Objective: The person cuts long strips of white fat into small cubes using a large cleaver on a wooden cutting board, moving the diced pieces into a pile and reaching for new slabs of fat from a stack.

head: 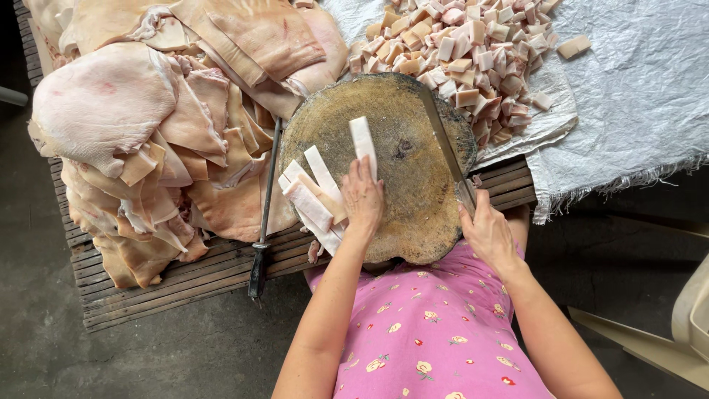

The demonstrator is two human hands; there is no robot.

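Slatted wooden surface [185, 284], round block [413, 185] at centre. Left hand [362, 198] lies flat on fat strips [317, 193], centre-left. Right hand [486, 233] grips cleaver [443, 144], blade on block. Judgement: square strips, tuck fingertips clear, chop evenly. Cubes [465, 52] upper right; skins [170, 111] upper left.

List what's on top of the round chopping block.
White fat strips under the left hand; a knife held by the right hand. The chopping block surface beneath them is hidden.
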